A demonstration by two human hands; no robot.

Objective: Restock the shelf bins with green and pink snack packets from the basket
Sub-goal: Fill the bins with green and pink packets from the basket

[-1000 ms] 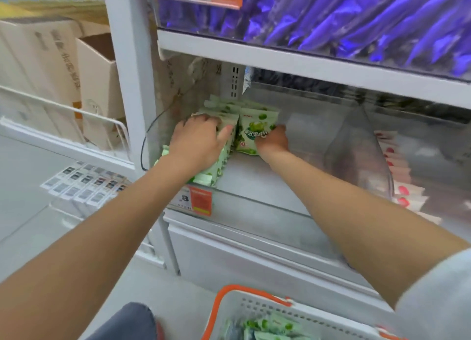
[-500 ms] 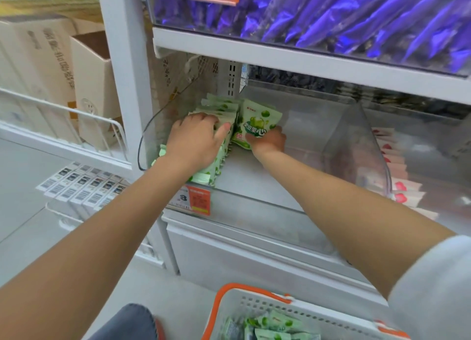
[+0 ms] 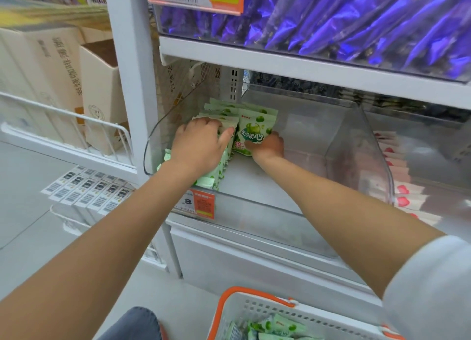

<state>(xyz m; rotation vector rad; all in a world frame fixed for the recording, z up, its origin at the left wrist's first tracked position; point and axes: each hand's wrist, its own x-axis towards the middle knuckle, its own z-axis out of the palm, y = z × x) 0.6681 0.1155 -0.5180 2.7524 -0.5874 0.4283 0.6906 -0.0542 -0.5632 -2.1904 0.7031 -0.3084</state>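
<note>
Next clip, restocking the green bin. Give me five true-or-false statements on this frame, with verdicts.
1. The left hand rests on the row of green packets at the left of the clear bin. True.
2. The right hand holds a pink packet. False: it grips a green packet, upright, face toward the camera.
3. The basket is empty. False: loose green packets lie in it.
4. Pink packets sit beyond the clear bin's right wall. True.
5. Purple packets fill the shelf above. True.

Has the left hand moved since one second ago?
No. The left hand still holds the green packets, at the same place above the price tag.
</note>
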